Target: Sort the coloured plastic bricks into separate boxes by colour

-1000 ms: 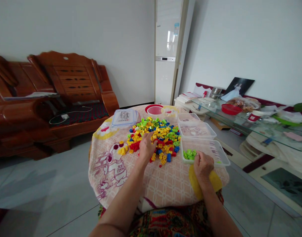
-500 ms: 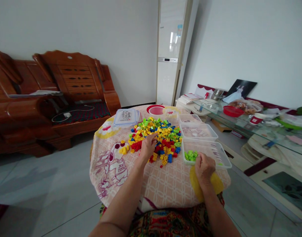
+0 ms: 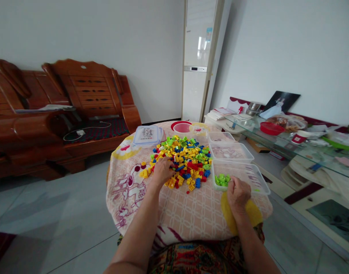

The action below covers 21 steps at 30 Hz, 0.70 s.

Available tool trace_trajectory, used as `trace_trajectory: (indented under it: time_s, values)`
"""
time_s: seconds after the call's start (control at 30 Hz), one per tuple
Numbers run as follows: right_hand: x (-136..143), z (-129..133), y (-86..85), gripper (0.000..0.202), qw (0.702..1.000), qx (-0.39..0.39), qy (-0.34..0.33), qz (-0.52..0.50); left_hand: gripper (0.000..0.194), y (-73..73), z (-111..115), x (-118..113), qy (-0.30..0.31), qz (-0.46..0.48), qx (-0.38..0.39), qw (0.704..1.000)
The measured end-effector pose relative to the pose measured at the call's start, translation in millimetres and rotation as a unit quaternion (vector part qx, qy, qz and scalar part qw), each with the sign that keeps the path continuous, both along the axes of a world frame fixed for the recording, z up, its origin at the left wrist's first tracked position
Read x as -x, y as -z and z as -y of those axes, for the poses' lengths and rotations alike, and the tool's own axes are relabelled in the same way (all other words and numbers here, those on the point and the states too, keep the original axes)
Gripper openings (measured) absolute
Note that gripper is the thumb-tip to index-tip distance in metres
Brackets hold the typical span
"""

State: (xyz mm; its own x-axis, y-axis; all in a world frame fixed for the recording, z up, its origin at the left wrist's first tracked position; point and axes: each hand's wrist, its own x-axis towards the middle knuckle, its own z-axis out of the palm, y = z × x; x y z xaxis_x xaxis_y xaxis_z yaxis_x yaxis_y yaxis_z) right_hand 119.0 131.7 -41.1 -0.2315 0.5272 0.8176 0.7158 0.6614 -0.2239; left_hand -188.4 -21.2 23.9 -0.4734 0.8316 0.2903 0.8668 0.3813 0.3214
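Note:
A heap of small toy building bricks (image 3: 191,154) in yellow, red, blue and green is spread over the cloth-covered round table. My left hand (image 3: 162,171) reaches into its near left side, fingers bent and apart, with no brick clearly held. Beside the heap stands a clear plastic box (image 3: 245,173) with a cluster of green bricks (image 3: 222,180) in its left corner. At that box's near rim my right hand (image 3: 239,193) is closed, fingers curled in; whatever they hold is hidden.
Two more clear boxes, a middle one (image 3: 231,152) and a far one (image 3: 220,137), line up behind. A lidded container (image 3: 147,136) and a pink bowl (image 3: 182,127) sit at the table's back. A cluttered glass-topped stand (image 3: 280,140) is to the right, a wooden sofa (image 3: 85,95) left.
My left hand has drawn back left and down from the middle of the heap to its near left side, its pointing finger now bent. My right hand stays at the box rim.

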Motion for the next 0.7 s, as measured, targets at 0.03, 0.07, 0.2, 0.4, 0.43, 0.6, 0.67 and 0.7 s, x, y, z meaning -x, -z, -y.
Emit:
trace_trajectory:
  time_s: [0.03, 0.07, 0.2, 0.4, 0.43, 0.6, 0.67, 0.7]
  values:
    - [0, 0, -0.2, 0.024, 1.0, 0.003, 0.001, -0.001, 0.023, 1.0, -1, 0, -0.011, -0.003, 0.006, 1.0]
    - [0, 0, -0.5, 0.024, 1.0, 0.007, 0.001, -0.001, 0.022, 1.6, -2, -1, -0.019, -0.005, 0.009, 1.0]
    - [1, 2, -1.6, 0.024, 1.0, -0.001, 0.0, -0.005, 0.019, 1.8, -4, -1, -0.034, 0.005, -0.004, 0.999]
    - [1, 3, -2.2, 0.025, 1.0, -0.023, 0.004, 0.0, 0.011, -2.3, -7, -6, -0.017, 0.051, -0.095, 0.994]
    - [2, 4, -2.4, 0.025, 1.0, -0.021, 0.004, 0.0, 0.01, -3.2, -8, -10, -0.01, 0.06, -0.116, 0.991]
    - [1, 3, -1.9, 0.026, 1.0, -0.018, 0.005, -0.001, 0.01, -8.6, -27, -50, 0.082, 0.102, -0.196, 0.972]
    - [1, 2, -0.9, 0.026, 1.0, -0.019, 0.005, -0.002, 0.011, -9.7, -38, -73, 0.141, 0.106, -0.206, 0.963]
    - [1, 2, -0.4, 0.025, 1.0, -0.017, 0.005, -0.004, 0.012, -9.5, -44, -85, 0.17, 0.105, -0.211, 0.957]
